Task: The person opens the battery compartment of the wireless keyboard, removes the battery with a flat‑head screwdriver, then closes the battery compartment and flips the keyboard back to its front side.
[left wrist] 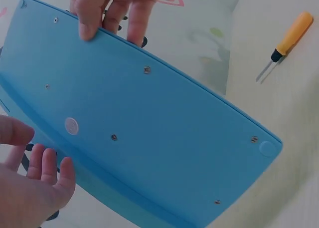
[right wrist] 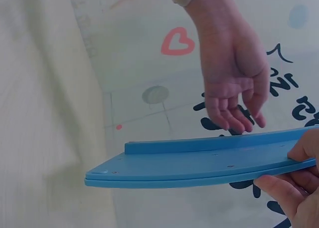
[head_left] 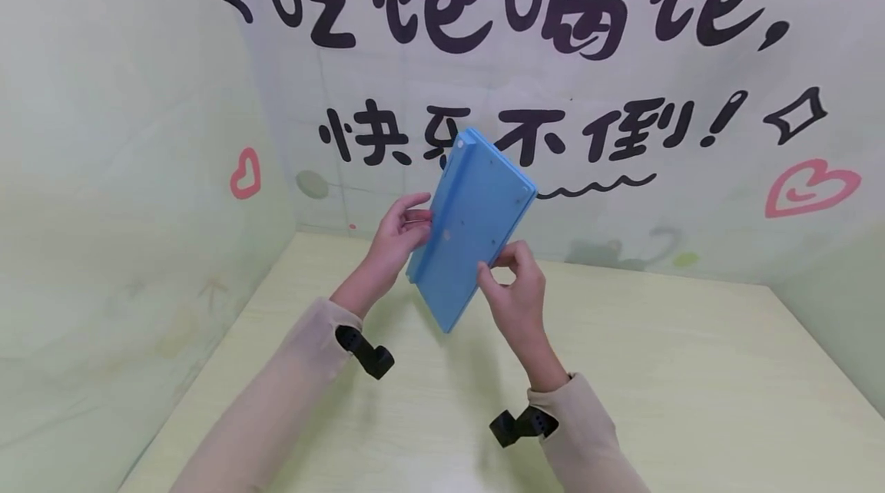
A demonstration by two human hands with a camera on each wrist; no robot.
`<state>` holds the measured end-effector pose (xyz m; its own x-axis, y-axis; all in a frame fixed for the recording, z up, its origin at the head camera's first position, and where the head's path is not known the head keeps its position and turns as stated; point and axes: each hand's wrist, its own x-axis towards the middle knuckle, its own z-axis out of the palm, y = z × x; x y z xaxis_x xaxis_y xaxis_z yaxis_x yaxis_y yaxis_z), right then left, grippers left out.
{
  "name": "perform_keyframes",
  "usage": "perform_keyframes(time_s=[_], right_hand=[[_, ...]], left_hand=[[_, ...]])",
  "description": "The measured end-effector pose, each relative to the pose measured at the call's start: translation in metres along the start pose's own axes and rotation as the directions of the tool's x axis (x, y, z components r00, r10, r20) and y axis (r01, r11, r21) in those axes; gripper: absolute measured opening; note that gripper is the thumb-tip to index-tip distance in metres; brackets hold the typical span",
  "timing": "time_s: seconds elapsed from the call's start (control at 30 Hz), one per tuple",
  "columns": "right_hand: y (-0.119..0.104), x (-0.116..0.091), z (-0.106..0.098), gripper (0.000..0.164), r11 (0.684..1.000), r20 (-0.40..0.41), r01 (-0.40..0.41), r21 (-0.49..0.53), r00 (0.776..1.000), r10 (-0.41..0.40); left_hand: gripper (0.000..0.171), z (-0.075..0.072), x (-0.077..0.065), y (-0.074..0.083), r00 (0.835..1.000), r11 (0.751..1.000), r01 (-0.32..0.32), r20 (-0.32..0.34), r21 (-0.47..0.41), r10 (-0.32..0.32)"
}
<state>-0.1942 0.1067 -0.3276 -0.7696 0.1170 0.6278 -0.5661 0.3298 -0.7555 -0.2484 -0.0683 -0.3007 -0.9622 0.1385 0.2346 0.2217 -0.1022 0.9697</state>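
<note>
A thin blue keyboard (head_left: 477, 224) is held up at a slant above the table, its underside turned toward the head camera. Small screws, round feet and a raised ridge along one long edge show in the left wrist view; the key side is hidden. My right hand (head_left: 515, 289) pinches the long edge opposite the ridge, thumb on the underside. At the ridge side is my left hand (head_left: 397, 243), fingers loosely bent. In the right wrist view, a gap shows between the left fingertips (right wrist: 239, 125) and the ridge, with nothing in that hand.
In the left wrist view a screwdriver (left wrist: 294, 33) with an orange-yellow handle lies on the pale table (head_left: 657, 370). Behind the table stands a wall (head_left: 553, 224) with black lettering and pink hearts, and another wall (head_left: 138, 209) rises on the left.
</note>
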Motion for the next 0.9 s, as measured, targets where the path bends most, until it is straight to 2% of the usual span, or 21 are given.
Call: perform_keyframes(time_s=[0.17,0.27,0.4,0.53,0.67,0.77,0.9], right_hand=[[-0.014,0.004,-0.003,0.013,1.0,-0.03,-0.003,0.02,1.0,0.003],[-0.029,0.004,-0.006,0.013,0.999,-0.044,0.005,0.043,0.999,-0.003],[-0.039,0.004,-0.011,0.013,0.997,-0.053,0.015,0.071,0.999,-0.011],[-0.039,0.007,-0.014,0.013,0.994,-0.064,0.028,0.104,0.998,-0.021],[-0.038,0.01,-0.016,0.013,0.989,-0.078,0.027,0.145,0.997,-0.016],[-0.039,0.012,-0.016,0.014,0.985,-0.09,0.012,0.17,0.996,0.004],[-0.038,0.012,-0.016,0.016,0.969,-0.093,-0.051,0.241,0.993,0.075]], left_hand=[[0.045,-0.008,-0.003,-0.018,0.999,0.999,0.034,-0.035,0.013,-0.034],[0.044,-0.01,-0.007,-0.029,0.992,0.996,0.093,-0.083,0.014,-0.091],[0.042,-0.008,-0.015,-0.042,0.964,0.978,0.209,-0.168,-0.003,-0.207],[0.041,-0.005,-0.021,-0.053,0.931,0.96,0.277,-0.235,-0.045,-0.28],[0.04,-0.003,-0.026,-0.061,0.909,0.947,0.311,-0.266,-0.083,-0.322],[0.04,-0.002,-0.03,-0.066,0.898,0.937,0.325,-0.271,-0.126,-0.347],[0.042,-0.002,-0.033,-0.071,0.897,0.925,0.309,-0.255,-0.222,-0.361]])
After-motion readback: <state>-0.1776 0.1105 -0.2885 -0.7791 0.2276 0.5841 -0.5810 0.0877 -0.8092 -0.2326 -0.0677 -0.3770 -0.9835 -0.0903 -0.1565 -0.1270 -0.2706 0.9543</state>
